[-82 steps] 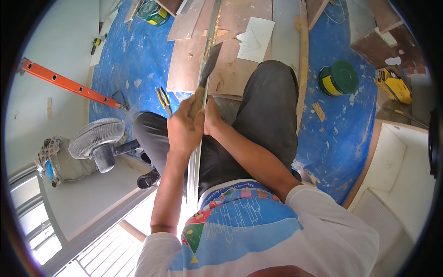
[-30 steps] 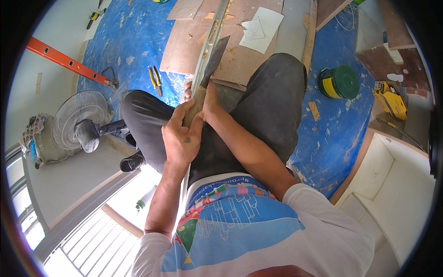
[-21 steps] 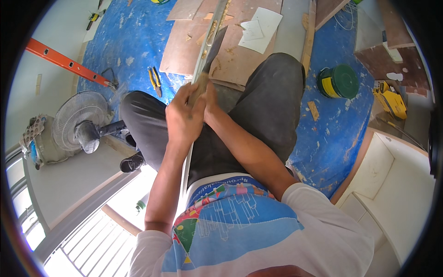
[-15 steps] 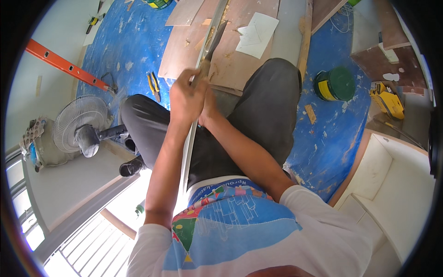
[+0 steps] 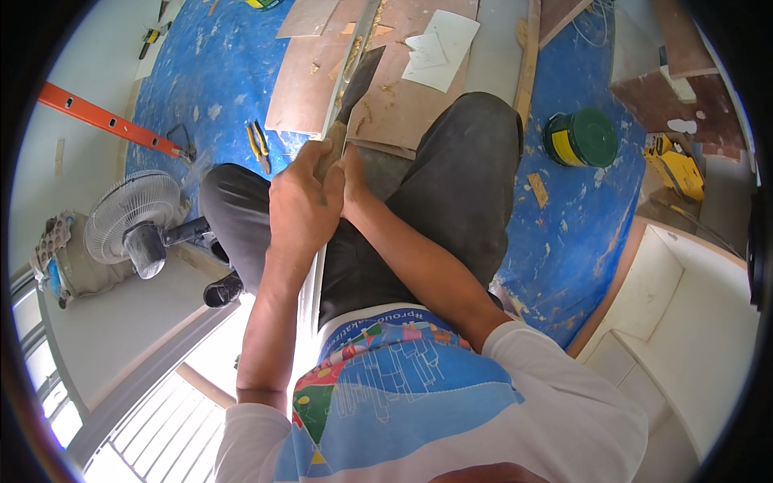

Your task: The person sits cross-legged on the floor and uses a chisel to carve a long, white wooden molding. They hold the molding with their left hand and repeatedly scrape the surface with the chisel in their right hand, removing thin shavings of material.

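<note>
A putty knife with a wooden handle (image 5: 331, 153) and a dark, widening blade (image 5: 360, 83) points away from me, slanting slightly right. My left hand (image 5: 302, 196) is wrapped round the handle. Pressed against it from the right is my right hand (image 5: 353, 179), its fingers partly hidden behind the left. The blade lies along a long pale length of board or channel (image 5: 348, 68), which runs from the far edge, under my hands and down between my legs. Crumbly yellowish bits sit in its groove. Brown plywood sheets (image 5: 302, 97) lie beyond my knees.
Torn white paper (image 5: 451, 52) rests on the plywood. Yellow-handled pliers (image 5: 258, 145) lie on the blue floor sheet (image 5: 201, 80) to the left, near a fan (image 5: 133, 213) and an orange ladder rail (image 5: 105, 119). At right stand a green tub (image 5: 592, 137) and a white cabinet (image 5: 644, 298).
Both hands have drawn back toward me and slightly left with the putty knife. Its blade, edge-on before, now shows its broad face.
</note>
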Tool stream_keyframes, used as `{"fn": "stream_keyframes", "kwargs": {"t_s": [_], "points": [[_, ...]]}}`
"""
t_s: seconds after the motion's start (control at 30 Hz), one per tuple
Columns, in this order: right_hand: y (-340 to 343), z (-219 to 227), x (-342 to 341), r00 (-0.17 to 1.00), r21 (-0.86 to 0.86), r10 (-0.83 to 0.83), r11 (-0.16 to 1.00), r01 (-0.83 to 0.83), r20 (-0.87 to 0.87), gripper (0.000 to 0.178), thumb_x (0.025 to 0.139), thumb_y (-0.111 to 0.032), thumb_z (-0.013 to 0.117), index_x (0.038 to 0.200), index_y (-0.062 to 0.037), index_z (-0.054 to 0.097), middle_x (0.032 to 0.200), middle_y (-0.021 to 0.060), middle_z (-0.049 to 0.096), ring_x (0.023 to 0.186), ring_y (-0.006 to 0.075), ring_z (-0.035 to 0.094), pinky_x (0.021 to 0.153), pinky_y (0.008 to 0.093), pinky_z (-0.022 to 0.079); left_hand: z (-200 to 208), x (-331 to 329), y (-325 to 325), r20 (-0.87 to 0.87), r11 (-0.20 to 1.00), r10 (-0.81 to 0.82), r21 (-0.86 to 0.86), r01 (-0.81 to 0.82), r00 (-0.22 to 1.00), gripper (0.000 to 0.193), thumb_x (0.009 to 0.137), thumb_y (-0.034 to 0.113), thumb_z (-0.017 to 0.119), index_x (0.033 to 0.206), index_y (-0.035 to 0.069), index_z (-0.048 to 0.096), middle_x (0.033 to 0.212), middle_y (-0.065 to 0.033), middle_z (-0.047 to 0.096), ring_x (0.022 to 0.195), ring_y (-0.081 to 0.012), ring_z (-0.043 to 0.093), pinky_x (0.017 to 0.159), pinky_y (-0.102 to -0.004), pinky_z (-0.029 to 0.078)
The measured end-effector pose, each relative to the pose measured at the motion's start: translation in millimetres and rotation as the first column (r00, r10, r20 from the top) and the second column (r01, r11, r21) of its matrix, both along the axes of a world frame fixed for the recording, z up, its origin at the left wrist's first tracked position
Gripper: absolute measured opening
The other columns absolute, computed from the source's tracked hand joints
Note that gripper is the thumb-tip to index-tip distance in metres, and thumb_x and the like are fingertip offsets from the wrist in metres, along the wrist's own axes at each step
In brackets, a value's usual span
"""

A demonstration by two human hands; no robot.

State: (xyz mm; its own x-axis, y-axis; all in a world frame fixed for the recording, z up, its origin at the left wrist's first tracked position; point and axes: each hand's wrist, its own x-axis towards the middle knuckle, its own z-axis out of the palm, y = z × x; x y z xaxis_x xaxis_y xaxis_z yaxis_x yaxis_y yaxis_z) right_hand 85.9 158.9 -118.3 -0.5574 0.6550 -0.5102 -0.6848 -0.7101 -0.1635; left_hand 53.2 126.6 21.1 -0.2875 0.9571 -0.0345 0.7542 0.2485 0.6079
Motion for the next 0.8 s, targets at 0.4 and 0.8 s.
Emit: {"fn": "stream_keyframes", "kwargs": {"t_s": [0.4,0.8], "points": [[-2.2,-11.1,-7.1,0.999,0.020,-0.041,0.999,0.040,0.036,0.047,0.107,-0.045,0.030,0.117,-0.0092,0.059,0.107,0.0134,0.066,0.102,0.0259,0.069,0.086,0.0438,0.058,-36.2,-12.8,32.1,-0.017,0.996,-0.030,0.081,0.031,0.999,0.040,0.091,0.025,0.073,0.122,-0.001,0.071,0.096,-0.0281,0.075,0.089,-0.0322,0.077,0.080,-0.0382,0.057],[5.1,-23.4,-16.1,1.000,-0.092,0.014,0.996,-0.012,0.018,0.051,0.101,-0.047,0.040,0.085,-0.0054,0.063,0.069,0.0084,0.059,0.062,0.0226,0.060,0.058,0.0395,0.052,2.1,-12.9,-48.4,0.451,0.978,0.195,-0.027,-0.205,0.871,0.033,0.097,0.013,0.069,0.125,-0.005,0.067,0.086,-0.0132,0.075,0.057,-0.0120,0.062,0.051,-0.0249,0.046]]}}
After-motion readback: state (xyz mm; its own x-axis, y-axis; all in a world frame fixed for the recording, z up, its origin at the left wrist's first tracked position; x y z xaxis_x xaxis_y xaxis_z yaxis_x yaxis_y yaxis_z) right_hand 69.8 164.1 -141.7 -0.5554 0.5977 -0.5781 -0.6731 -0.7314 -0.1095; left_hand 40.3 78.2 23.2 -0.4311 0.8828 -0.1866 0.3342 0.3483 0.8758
